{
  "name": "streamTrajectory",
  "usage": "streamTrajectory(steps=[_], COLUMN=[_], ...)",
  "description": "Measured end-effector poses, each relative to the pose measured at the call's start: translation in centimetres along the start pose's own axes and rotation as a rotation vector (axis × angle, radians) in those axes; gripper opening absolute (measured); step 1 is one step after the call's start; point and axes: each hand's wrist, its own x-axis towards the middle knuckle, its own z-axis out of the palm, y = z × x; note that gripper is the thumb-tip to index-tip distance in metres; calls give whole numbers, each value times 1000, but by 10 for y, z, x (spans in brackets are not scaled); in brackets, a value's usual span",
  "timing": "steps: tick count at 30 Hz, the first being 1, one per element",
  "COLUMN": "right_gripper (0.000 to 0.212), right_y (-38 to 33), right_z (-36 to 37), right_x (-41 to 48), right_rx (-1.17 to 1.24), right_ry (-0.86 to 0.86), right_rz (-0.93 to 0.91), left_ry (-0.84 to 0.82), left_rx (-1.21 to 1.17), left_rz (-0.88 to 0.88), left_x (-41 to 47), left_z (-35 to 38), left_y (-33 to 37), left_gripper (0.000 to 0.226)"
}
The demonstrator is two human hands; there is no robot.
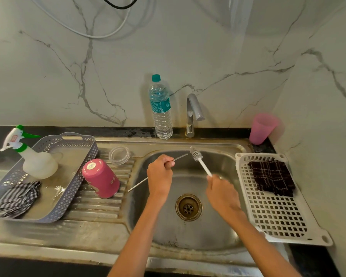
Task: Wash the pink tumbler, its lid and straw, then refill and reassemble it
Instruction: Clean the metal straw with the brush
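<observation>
The pink tumbler [101, 177] stands upside down on the ribbed draining board, left of the sink bowl. Its clear lid [119, 155] lies just behind it. My left hand [160, 173] is closed around the thin metal straw [180, 157], which runs slantwise through my fist; one end points up-right over the bowl, the other sticks out down-left toward the tumbler. My right hand [221, 189] grips the white handle of a small bristle brush [196, 153]. The brush head hovers just right of the straw's upper tip, not touching it.
The steel sink [224, 226] has an open drain [188, 206] and a tap [194, 108] with no water running. A water bottle [161, 108] stands behind. A grey basket [78, 170] holds a spray bottle and checked cloth. A white rack [278, 220] with dark cloth and a pink cup [262, 128] sit right.
</observation>
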Motion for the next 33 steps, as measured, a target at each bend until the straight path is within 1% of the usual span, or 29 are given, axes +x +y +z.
streamTrajectory(steps=[1, 4, 5, 7, 8, 9, 10, 12, 13, 15, 16, 17, 18, 20, 21, 23, 24, 25, 26, 28, 29, 31, 33], right_gripper=[38, 37, 38, 39, 39, 37, 36, 36, 36, 39, 38, 35, 31, 28, 30, 35, 36, 35, 33, 33, 35, 39, 38], right_y=[0, -14, -14, -2, 1, 1, -2, -15, -14, -3, 0, 0, -3, -14, -11, 1, 2, 0, -4, -15, -13, -7, -7], right_z=[1, 11, 9, 3, 0, -1, 0, 4, 4, 0, -1, -2, -1, 1, 1, -1, -1, 0, 4, 12, 12, 8, 6], right_x=[0, -19, -16, 4, 10, 11, 8, -9, -8, 8, 11, 11, 6, -12, -10, 6, 9, 8, 3, -13, -11, 3, 5], right_rx=[14, -21, -27, 11, 30, 40, 21, -10, -5, 44, 59, 68, 56, 39, 42, 87, 93, 90, 72, 35, 35, 82, 66], right_ry=[9, -62, -55, -27, -16, 0, -3, -74, -80, -37, -10, 26, 28, -46, -56, -21, 7, 28, 11, -78, -94, -60, -19], right_rz=[-8, -172, -136, 16, 51, 20, -68, -192, -149, -1, 29, -1, -79, -175, -118, 49, 73, 39, -43, -137, -89, 33, 12], left_ry=[7, 24, 21, 13, 10, 9, 11, 21, 22, 29, 36, 37, 36, 33, 29, 23, 27, 30, 31, 17, 6, 7, 12], left_rx=[1, 8, 7, -1, -8, -15, -13, 14, 21, 12, 4, -2, -10, -31, -44, -87, -98, -98, -93, -99, -101, -97, -73], left_rz=[-1, -2, -5, -13, -15, -15, -14, 0, 14, 41, 44, 37, 20, -22, -35, -58, -72, -83, -91, -105, -111, -119, -102], left_x=[0, 2, 3, 1, 1, 1, 3, 7, 7, 5, 4, 4, 5, 9, 10, 9, 9, 9, 11, 14, 14, 11, 11], left_z=[0, 0, -1, -3, -3, -4, -5, -4, -3, -2, -2, -2, -2, -1, 0, 0, 0, 0, 0, 1, 1, 1, 1], left_y=[-1, -3, -2, -2, -2, -2, -3, -4, -3, -2, -2, -2, -2, -2, 0, 2, 1, 1, -1, -5, -5, -6, -9], left_gripper=[22, 22, 23, 25, 26, 26, 26, 24, 24, 26, 26, 25, 24, 22, 22, 23, 23, 22, 21, 19, 19, 20, 19])
